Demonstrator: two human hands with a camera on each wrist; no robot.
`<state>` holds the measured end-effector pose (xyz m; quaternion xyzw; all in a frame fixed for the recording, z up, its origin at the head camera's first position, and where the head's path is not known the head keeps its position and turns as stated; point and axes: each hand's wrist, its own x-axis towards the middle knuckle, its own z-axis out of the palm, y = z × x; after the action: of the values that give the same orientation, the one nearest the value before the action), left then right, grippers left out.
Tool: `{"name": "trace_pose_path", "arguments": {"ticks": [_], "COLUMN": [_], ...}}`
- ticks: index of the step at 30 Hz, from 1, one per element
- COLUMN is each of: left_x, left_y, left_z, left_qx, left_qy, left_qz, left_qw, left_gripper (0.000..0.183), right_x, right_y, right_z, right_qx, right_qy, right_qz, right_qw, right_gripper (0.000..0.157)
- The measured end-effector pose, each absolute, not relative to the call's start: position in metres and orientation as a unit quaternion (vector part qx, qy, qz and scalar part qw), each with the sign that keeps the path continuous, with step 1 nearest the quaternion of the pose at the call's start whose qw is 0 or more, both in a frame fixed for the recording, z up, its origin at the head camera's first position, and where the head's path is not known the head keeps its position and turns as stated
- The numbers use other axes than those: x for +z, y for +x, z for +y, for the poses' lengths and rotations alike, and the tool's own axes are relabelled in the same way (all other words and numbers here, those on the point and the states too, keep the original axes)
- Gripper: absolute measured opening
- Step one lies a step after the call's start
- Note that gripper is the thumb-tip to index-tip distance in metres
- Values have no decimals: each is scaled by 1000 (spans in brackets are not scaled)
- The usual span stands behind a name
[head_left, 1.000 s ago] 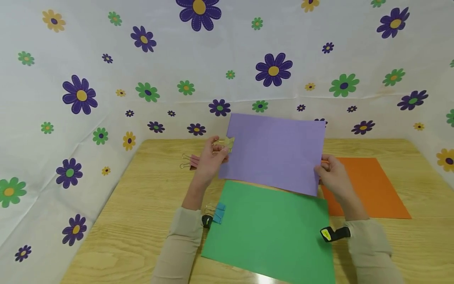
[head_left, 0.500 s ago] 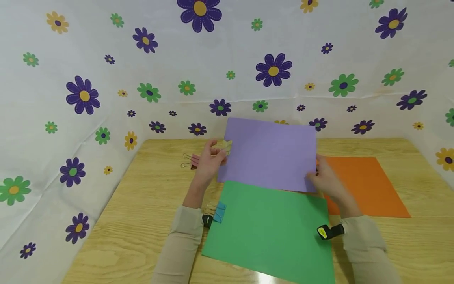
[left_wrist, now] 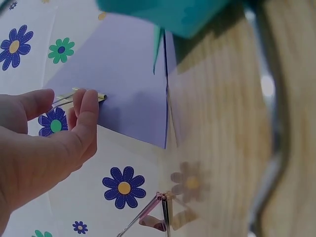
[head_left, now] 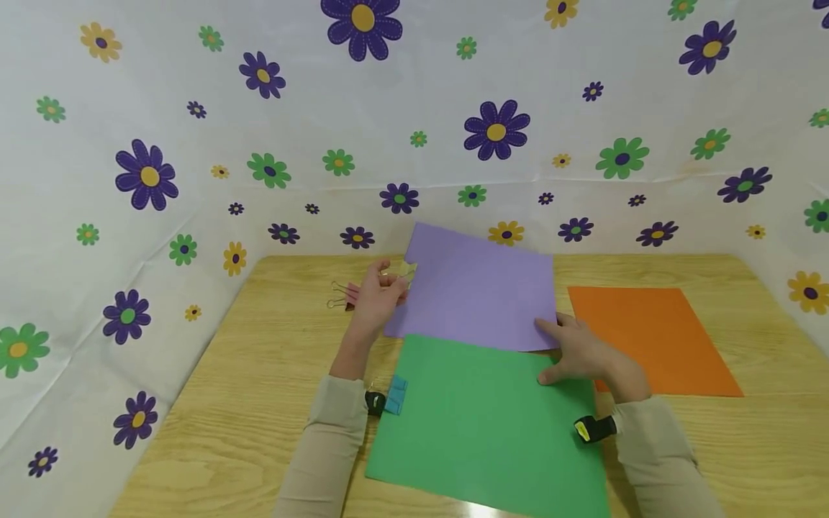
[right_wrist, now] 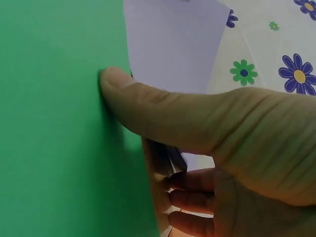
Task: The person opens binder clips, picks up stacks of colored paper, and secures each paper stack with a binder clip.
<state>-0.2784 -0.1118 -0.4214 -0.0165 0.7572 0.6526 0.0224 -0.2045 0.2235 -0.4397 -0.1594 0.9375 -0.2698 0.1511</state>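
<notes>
In the head view, my left hand pinches a yellow binder clip at the left edge of a purple sheet. The left wrist view shows thumb and fingers on the clip's wire handles. The purple sheet is tilted, with its far left corner raised. My right hand is spread at the sheet's near right corner. In the right wrist view its thumb lies over the green sheet, while the other fingers are apart from it, by the purple sheet's edge. No grip shows there.
A blue binder clip sits on the left edge of the green sheet. Behind my left hand lies a pink binder clip. An orange sheet rests on the wooden table at right. Flowered cloth hangs behind.
The purple sheet has come down and slightly left. My right hand has let go of its right edge, moved left and nearer, and spread its fingers. My left hand keeps pinching the yellow binder clip.
</notes>
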Motion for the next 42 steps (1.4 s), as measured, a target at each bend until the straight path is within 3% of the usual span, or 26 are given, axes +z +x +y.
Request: {"name": "trace_pose_path", "arguments": {"ticks": [7,14,21,31,38,42], "left_x": [-421,-416,-423,-432,-440,-444], "left_y": [-286,-303,-317,-329,-337,-340], "left_z": [-114,-114,-116,-124,-122,-121], "left_qx": [633,615,590,535,481,414], "left_qy": [-24,-63,-92,-108,-110,-98], "left_qz": [773,784,795,824,859,897], "left_qw": [41,61,103,150,138,116], "left_gripper": [61,62,28,21,40,37], "right_x": [-443,-446,-451,-447,-448,-450], "right_y": [-206,-211,-209,-206,-206,-207], "right_z": [227,228,225,222,222,222], "right_qx": [-245,-211,-207,-207,-204,-207], "right_qy": [-151,-148,-146,-147,-150,-150], "right_qz": [950,961,963,963,963,963], "right_qw": [125,98,88,91,90,89], "right_gripper": [85,82,83,78,77,77]}}
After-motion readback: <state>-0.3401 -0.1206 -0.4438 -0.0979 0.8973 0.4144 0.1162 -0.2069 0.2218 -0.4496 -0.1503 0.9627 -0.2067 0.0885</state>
